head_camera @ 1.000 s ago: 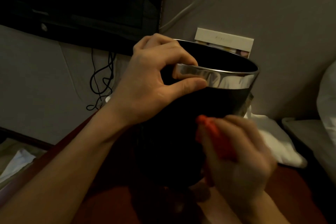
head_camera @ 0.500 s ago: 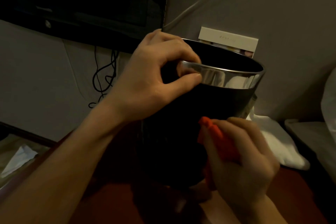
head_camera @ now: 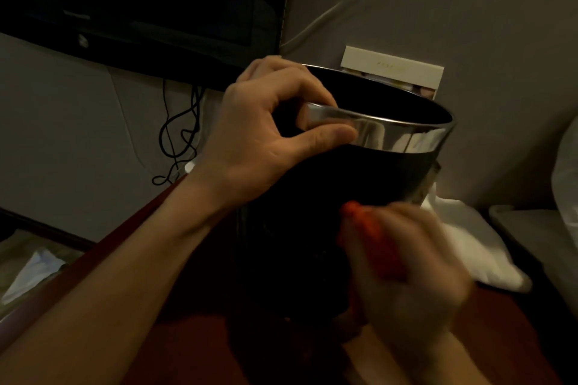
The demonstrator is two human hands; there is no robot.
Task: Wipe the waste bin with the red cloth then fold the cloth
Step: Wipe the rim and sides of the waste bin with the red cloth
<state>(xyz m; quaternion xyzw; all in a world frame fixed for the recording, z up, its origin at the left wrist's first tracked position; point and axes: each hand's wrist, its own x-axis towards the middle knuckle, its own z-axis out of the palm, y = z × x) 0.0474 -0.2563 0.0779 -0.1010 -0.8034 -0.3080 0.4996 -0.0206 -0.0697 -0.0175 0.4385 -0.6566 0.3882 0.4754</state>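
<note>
- We pinch the waste bin (head_camera: 312,228) rim with our left hand (head_camera: 266,147); bin upright on the table (head_camera: 194,347).
- Our right hand (head_camera: 406,275), blurred, presses the bunched red cloth (head_camera: 375,247) against the bin's near wall, directly left of the palm.

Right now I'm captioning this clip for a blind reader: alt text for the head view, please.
A left hand grips the shiny rim of a dark waste bin while the blurred right hand presses a red cloth against its side. It stands on a reddish table in a dim room.
</note>
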